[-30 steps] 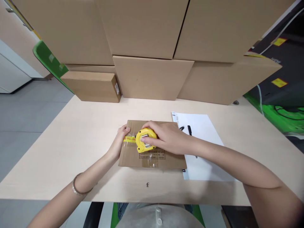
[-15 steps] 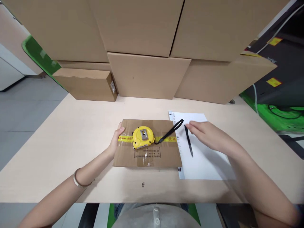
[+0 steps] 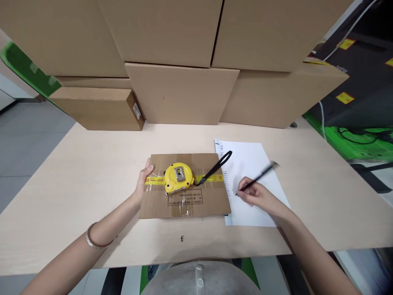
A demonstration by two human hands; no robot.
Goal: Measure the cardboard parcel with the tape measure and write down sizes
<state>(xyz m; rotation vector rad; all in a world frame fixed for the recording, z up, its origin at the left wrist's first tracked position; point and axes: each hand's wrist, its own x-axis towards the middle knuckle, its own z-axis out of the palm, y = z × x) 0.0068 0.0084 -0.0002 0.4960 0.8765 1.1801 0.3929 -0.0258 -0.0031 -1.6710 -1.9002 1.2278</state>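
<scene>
My left hand (image 3: 143, 178) grips the left edge of a flat cardboard box (image 3: 184, 211), thumb on top and the other fingers out of sight. On the box lies a yellow tape measure (image 3: 179, 178) with a black wrist strap (image 3: 217, 166) reaching past the right edge. Yellow printed tape runs across the box beneath it. In my right hand (image 3: 253, 194) a black pen (image 3: 260, 175) is pinched, its tip low over a white sheet of paper (image 3: 245, 159). The pen's upper end is blurred. Part of the sheet's left side lies under the box.
Large cardboard boxes (image 3: 181, 94) are stacked along the table's far side. A smaller closed carton (image 3: 98, 108) with a label stands at the back left. At the far right are a dark printer carton (image 3: 334, 90) and cables on a green surface (image 3: 353, 143).
My right hand has picked up the pen from the paper and turned it tip-down, moving lower over the sheet. My left hand still holds the box. The view has shifted slightly.
</scene>
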